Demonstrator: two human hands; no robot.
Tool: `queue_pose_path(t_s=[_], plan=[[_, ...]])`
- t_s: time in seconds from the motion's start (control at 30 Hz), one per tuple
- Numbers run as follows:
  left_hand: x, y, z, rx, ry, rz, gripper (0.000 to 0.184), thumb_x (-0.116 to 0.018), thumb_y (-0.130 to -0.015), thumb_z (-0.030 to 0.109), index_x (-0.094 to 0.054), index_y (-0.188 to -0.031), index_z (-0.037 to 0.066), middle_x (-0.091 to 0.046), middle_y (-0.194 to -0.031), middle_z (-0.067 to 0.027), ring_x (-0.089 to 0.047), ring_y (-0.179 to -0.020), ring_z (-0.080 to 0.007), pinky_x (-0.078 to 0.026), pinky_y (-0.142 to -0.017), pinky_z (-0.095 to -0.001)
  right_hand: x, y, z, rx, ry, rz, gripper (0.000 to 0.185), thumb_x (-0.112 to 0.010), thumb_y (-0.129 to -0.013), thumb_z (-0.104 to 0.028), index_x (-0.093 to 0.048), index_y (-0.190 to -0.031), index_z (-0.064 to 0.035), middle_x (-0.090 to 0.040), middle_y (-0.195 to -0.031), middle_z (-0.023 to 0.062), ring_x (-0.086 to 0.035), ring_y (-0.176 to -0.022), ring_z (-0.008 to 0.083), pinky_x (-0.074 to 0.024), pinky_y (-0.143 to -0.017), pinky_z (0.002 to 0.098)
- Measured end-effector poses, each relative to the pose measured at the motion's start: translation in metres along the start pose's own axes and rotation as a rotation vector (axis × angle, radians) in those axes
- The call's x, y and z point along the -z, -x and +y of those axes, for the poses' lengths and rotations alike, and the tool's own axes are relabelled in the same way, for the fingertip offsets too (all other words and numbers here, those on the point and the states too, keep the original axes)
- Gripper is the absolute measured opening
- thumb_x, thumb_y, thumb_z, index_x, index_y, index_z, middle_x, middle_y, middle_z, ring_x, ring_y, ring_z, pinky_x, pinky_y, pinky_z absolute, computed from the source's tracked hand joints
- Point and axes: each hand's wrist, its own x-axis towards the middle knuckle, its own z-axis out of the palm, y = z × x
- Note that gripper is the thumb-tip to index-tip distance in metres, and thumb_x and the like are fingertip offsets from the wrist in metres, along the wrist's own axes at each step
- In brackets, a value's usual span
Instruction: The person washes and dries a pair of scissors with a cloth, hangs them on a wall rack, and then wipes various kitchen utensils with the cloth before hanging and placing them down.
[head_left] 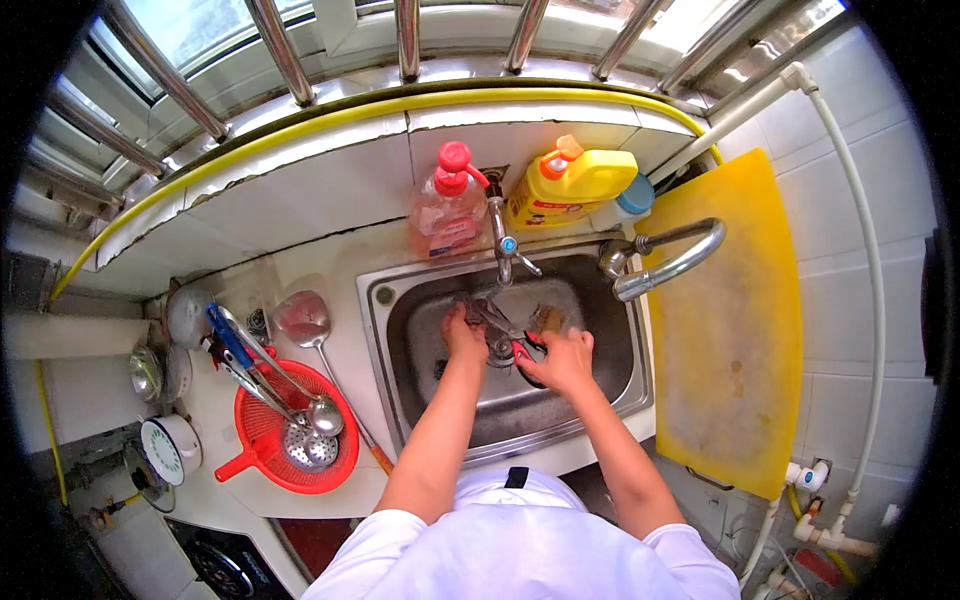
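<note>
Both hands are inside the steel sink. My right hand is closed on the red-and-black handles of a pair of scissors. Their blades point up and left, towards my left hand. The fingers of that hand are curled around something dark greyish at the blades; its kind is too small and blurred to tell. A brownish thing lies in the sink just beyond my right hand. The drain shows between the two hands, under the scissors.
A tap and a curved spout reach over the sink. Behind stand a pink pump bottle and a yellow detergent bottle. A red colander with ladles and a spatula lie left; a yellow board leans right.
</note>
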Motion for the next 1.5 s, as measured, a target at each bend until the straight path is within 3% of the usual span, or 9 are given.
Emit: queue_pose_path(t_s=[0.1,0.17,0.33,0.43,0.67,0.93,1.2,1.4,1.5], plan=[[0.006,0.008,0.004,0.219,0.201,-0.170,0.018,-0.055,-0.087,0.019,-0.052,-0.101,0.009,-0.057,-0.104,-0.0086,-0.054,-0.097,-0.0264,-0.043,-0.085,-0.0466,-0.029,-0.003,0.023,-0.238,-0.137,-0.205,0.043,-0.070,-0.066,-0.048,-0.065,-0.078,-0.0067,-0.063,-0.074,0.0057,-0.056,-0.074,0.0187,-0.0396,-0.074,0.0331],[0.007,0.022,0.007,0.328,0.237,-0.214,0.016,-0.053,-0.088,0.020,-0.052,-0.100,0.010,-0.057,-0.104,-0.0092,-0.054,-0.098,-0.0275,-0.042,-0.086,-0.0487,-0.042,-0.004,0.033,-0.553,-0.948,-0.588,0.047,-0.062,-0.076,-0.055,-0.061,-0.077,-0.0077,-0.057,-0.066,-0.0002,-0.054,-0.064,0.0127,-0.0398,-0.061,0.0261],[0.020,0.011,-0.017,0.389,0.007,-0.511,0.027,-0.058,-0.085,0.016,-0.051,-0.109,0.006,-0.059,-0.108,-0.0108,-0.059,-0.094,-0.0298,-0.046,-0.084,-0.0475,-0.050,0.003,0.019,-0.661,-1.556,-0.674,0.043,-0.050,-0.087,-0.050,-0.054,-0.090,-0.0072,-0.052,-0.063,0.0008,-0.048,-0.057,0.0120,-0.0368,-0.057,0.0252],[0.013,0.017,-0.022,0.233,-0.160,-0.326,0.023,-0.061,-0.084,0.010,-0.053,-0.105,0.006,-0.060,-0.103,-0.0100,-0.059,-0.094,-0.0281,-0.049,-0.080,-0.0444,-0.053,0.006,0.018,-0.564,-1.734,-0.754,0.040,-0.048,-0.090,-0.046,-0.054,-0.087,-0.0066,-0.051,-0.062,0.0017,-0.048,-0.057,0.0141,-0.0364,-0.057,0.0272],[-0.007,0.012,0.009,0.104,-0.111,-0.134,0.019,-0.062,-0.083,0.010,-0.050,-0.098,0.011,-0.058,-0.093,-0.0042,-0.055,-0.086,-0.0190,-0.047,-0.070,-0.0386,-0.042,0.015,0.013,-0.455,-1.845,-0.842,0.039,-0.048,-0.090,-0.044,-0.053,-0.085,-0.0058,-0.053,-0.066,0.0033,-0.047,-0.056,0.0148,-0.0350,-0.057,0.0281],[0.026,-0.010,0.019,0.185,-0.353,-0.023,0.034,-0.057,-0.088,0.023,-0.042,-0.116,0.009,-0.055,-0.107,-0.0074,-0.054,-0.094,-0.0240,-0.048,-0.070,-0.0391,-0.044,0.010,0.003,-0.656,-1.782,-0.666,0.034,-0.050,-0.090,-0.040,-0.052,-0.084,-0.0071,-0.052,-0.066,0.0017,-0.049,-0.056,0.0115,-0.0370,-0.055,0.0254],[0.008,0.002,0.048,-0.214,-0.149,0.292,0.051,-0.054,-0.090,0.020,-0.029,-0.132,0.007,-0.044,-0.126,-0.0105,-0.052,-0.100,-0.0266,-0.051,-0.073,-0.0402,-0.045,0.035,-0.011,-0.661,-1.922,-0.637,0.034,-0.052,-0.089,-0.040,-0.052,-0.085,-0.0063,-0.052,-0.065,0.0008,-0.047,-0.054,0.0116,-0.0352,-0.052,0.0252],[0.035,-0.014,0.038,-0.256,-0.049,0.069,0.035,-0.049,-0.091,0.018,-0.046,-0.120,-0.001,-0.054,-0.115,-0.0138,-0.056,-0.097,-0.0250,-0.049,-0.078,-0.0369,-0.075,0.027,0.010,-0.802,-1.817,-0.465,0.018,-0.063,-0.084,-0.026,-0.053,-0.083,-0.0112,-0.054,-0.067,-0.0006,-0.047,-0.054,0.0083,-0.0332,-0.047,0.0214],[0.055,-0.017,0.027,-0.288,-0.065,0.194,0.035,-0.048,-0.091,0.022,-0.052,-0.114,-0.005,-0.058,-0.109,-0.0149,-0.056,-0.098,-0.0260,-0.046,-0.084,-0.0362,-0.083,-0.013,-0.003,-1.042,-1.787,-0.232,0.011,-0.061,-0.085,-0.023,-0.054,-0.083,-0.0158,-0.058,-0.074,-0.0008,-0.047,-0.054,0.0073,-0.0335,-0.045,0.0225]])
